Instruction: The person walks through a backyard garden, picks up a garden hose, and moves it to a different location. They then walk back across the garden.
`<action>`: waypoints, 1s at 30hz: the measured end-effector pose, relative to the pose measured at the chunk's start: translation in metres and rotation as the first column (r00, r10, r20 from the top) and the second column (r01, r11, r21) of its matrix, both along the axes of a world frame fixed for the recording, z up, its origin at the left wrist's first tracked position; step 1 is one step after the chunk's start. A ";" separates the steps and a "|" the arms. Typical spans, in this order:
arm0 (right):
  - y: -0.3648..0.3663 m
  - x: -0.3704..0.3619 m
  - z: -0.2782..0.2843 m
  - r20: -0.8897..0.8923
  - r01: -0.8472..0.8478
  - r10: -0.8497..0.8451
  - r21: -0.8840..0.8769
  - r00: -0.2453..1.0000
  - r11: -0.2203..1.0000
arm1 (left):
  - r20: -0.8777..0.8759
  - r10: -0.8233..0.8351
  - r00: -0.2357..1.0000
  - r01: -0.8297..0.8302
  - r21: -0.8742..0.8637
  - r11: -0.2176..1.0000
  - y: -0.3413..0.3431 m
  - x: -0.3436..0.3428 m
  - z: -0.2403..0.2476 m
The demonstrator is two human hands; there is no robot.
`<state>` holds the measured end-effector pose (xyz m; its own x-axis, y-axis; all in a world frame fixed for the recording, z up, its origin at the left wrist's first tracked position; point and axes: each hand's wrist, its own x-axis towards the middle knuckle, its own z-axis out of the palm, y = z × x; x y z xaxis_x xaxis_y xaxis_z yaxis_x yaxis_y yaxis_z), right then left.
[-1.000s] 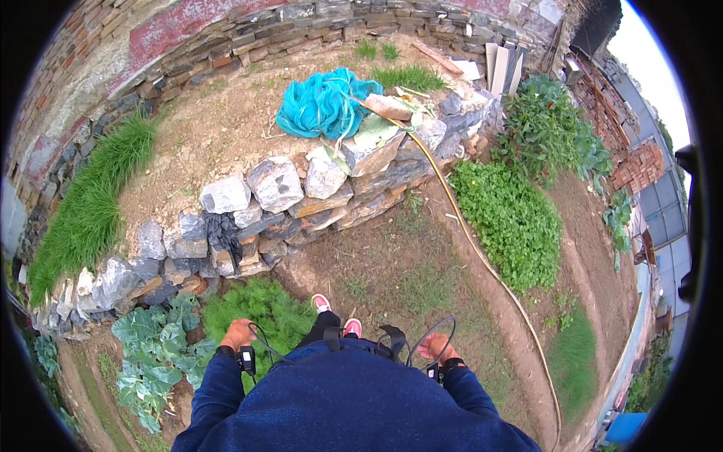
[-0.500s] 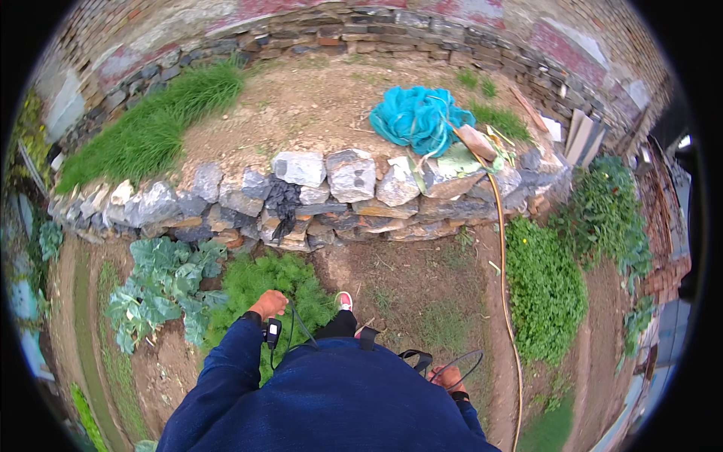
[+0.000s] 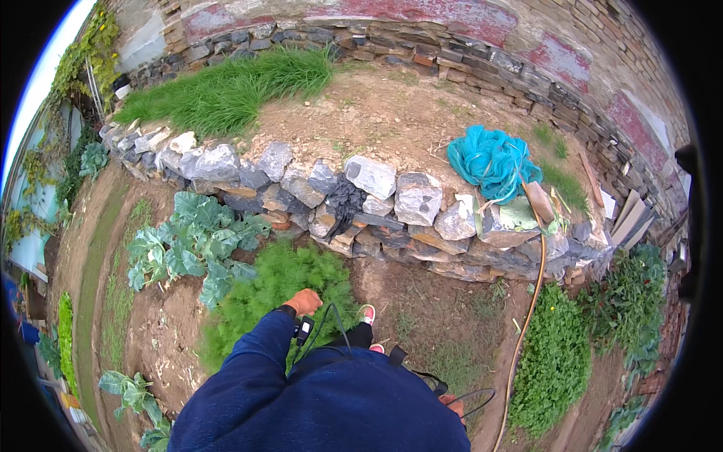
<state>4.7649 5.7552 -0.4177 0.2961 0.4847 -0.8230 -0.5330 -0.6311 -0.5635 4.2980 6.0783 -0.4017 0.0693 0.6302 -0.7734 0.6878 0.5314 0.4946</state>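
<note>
My left hand hangs over the bushy, feathery green plant, its fingers curled in; what they hold, if anything, is hidden. Beside that wrist are a small black device and a black cable that loops toward my body. My right hand is down by my right side, partly covered by my dark blue jacket, and its fingers do not show clearly. Another loop of black cable sticks out next to it. My red shoe steps on the soil path.
Ahead runs a low stone wall with a teal net heap and long grass on top. A hose drops over it to the right, beside leafy greens. Broad-leaved cabbage-like plants grow at left.
The view has turned to the left, so the wall and net sit further right and lower. A second red shoe has come into view. The left hand stays curled at my front.
</note>
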 end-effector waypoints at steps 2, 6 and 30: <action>0.010 -0.007 0.017 0.034 -0.020 0.021 -0.024 0.999 1.000 | -0.003 0.008 1.000 -0.008 0.003 1.000 0.000 0.001 0.002; 0.014 -0.013 0.031 0.176 -0.143 0.151 -0.059 0.973 0.988 | -0.016 0.000 1.000 0.000 -0.018 1.000 0.000 0.002 0.000; -0.018 0.030 -0.053 -0.178 -0.024 0.021 -0.017 0.984 1.000 | -0.008 0.023 1.000 -0.023 -0.087 0.996 -0.002 0.008 0.000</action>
